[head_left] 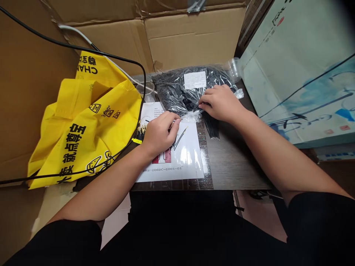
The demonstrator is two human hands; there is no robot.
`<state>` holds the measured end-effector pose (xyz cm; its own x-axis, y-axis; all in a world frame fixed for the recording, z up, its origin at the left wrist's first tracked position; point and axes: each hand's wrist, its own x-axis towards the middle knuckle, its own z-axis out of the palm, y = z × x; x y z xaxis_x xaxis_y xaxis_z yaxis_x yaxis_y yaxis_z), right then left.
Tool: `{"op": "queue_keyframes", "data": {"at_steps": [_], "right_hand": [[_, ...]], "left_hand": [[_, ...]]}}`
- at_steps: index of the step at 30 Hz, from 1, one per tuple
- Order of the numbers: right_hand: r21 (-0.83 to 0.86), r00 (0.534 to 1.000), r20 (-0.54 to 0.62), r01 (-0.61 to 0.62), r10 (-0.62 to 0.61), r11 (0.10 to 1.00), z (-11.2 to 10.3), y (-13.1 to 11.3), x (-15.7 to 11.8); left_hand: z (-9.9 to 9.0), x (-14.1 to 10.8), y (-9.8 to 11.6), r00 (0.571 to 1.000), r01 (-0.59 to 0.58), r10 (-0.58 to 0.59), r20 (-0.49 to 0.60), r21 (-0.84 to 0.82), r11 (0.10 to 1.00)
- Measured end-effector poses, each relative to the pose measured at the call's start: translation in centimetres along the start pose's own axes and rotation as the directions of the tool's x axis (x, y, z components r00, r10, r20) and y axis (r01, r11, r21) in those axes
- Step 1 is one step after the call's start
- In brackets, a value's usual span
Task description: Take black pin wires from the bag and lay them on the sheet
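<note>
My left hand (159, 133) is over a printed sheet (191, 166), thumb and forefinger pinched together; whatever is between the tips is too small to make out. Just right of it on the paper lie a few thin black wires (181, 138) with bright tips. Partly behind this hand are more black pieces with gold-coloured ends (141, 131) and a yellow tag (137, 140). My right hand (220, 102) has its fingers curled in at the front of a clear plastic bag (172, 92) full of black wires. Below that hand a bundle of black wires (212, 127) lies on the table; its fingertips' hold is hidden.
A yellow printed bag (111, 99) fills the left side, with a black cable (111, 56) hanging across it. Cardboard (194, 40) walls the back. Clear plastic cups (234, 69) stand beside the wire bag. A pale blue printed box (302, 81) bounds the right of the dark table (238, 162).
</note>
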<state>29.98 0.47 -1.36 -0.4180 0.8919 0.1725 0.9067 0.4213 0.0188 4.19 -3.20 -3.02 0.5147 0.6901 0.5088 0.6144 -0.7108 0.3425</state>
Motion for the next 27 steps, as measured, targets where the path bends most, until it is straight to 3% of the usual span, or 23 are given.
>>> {"op": "queue_keyframes", "data": {"at_steps": [4, 10, 18, 27], "right_hand": [[-0.003, 0.999, -0.021, 0.041, -0.041, 0.999, 0.3, -0.6, 0.0], [0.011, 0.995, -0.048, -0.090, 0.090, 0.996, 0.9, -1.0, 0.5], [-0.038, 0.984, -0.095, -0.157, 0.153, 0.987, 1.3, -0.9, 0.4], [-0.033, 0.995, -0.020, -0.096, 0.095, 0.995, 1.0, -0.9, 0.8]], "left_hand": [[0.1, 0.0, 0.0, 1.000, -0.009, 0.009, -0.006, 0.010, 1.000], [0.1, -0.1, 0.2, 1.000, -0.030, 0.030, 0.001, -0.004, 1.000], [-0.1, -0.2, 0.1, 0.999, -0.045, 0.044, -0.007, -0.027, 0.999], [-0.1, -0.2, 0.4, 0.999, -0.050, 0.050, -0.006, -0.014, 0.999]]}}
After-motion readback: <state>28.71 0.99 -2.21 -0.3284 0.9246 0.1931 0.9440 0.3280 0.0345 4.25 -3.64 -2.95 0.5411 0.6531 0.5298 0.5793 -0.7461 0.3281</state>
